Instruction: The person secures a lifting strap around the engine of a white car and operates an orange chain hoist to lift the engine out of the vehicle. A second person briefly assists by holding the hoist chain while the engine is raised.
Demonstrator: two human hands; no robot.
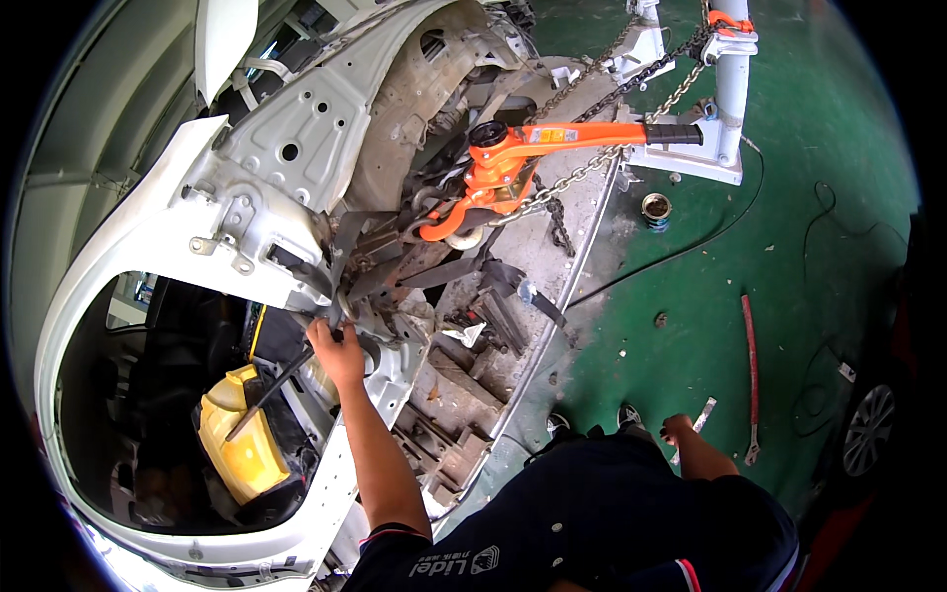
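My left hand (337, 353) is closed round a dark metal pry bar (268, 395) at the front door pillar of a stripped white car body (158, 202). The bar slants down through the opening to a yellow foam block (242, 434) inside the car. Just above the hand, dark webbing straps (347, 242) loop round the pillar area. My right hand (679, 429) hangs beside my body with its fingers curled. A pale flat strip (704, 414) shows behind it; whether the hand holds that strip cannot be made out.
An orange lever hoist (493, 178) is hooked to the straps and chained to a grey post (732, 99). On the green floor are a red-handled wrench (752, 375), a small can (655, 207) and a black cable (681, 247). A car wheel (870, 429) stands at right.
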